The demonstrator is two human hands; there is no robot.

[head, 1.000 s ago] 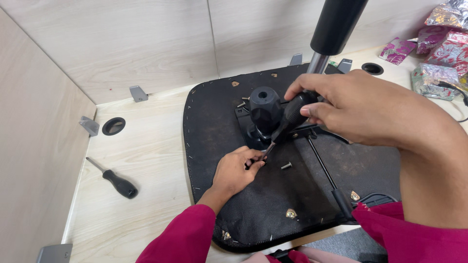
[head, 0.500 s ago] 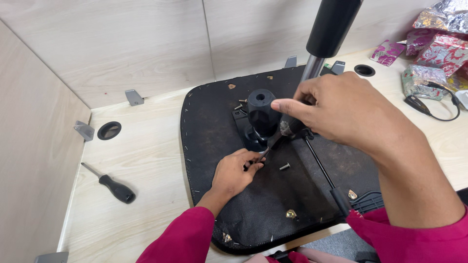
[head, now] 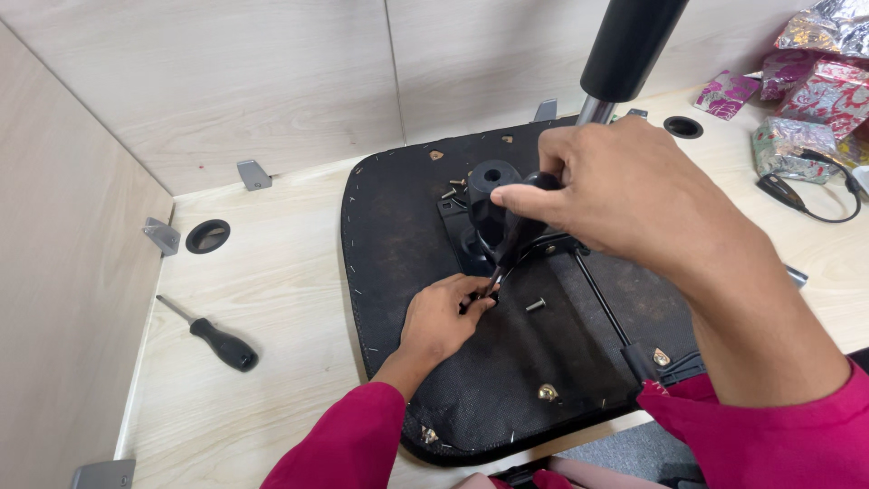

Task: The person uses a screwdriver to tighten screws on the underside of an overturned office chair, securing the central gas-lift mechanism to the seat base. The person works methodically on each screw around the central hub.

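The right hand (head: 625, 195) is gripping a black-handled screwdriver (head: 511, 240), its tip at the left hand (head: 444, 317), whose fingers are pinching something small at the seat underside (head: 398, 235) on the counter (head: 272, 299) — one loose screw (head: 536, 305) is lying at 3 o'clock, so fastening looks unfinished.

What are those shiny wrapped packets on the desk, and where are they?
Pink foil packet: far right of desk, near the wall, small, flat, patterned.
Red-and-silver foil packets: top right corner, crinkled, piled together.
Silver-green foil packet: right edge, beside a black cable, crumpled.
No screens or signs.
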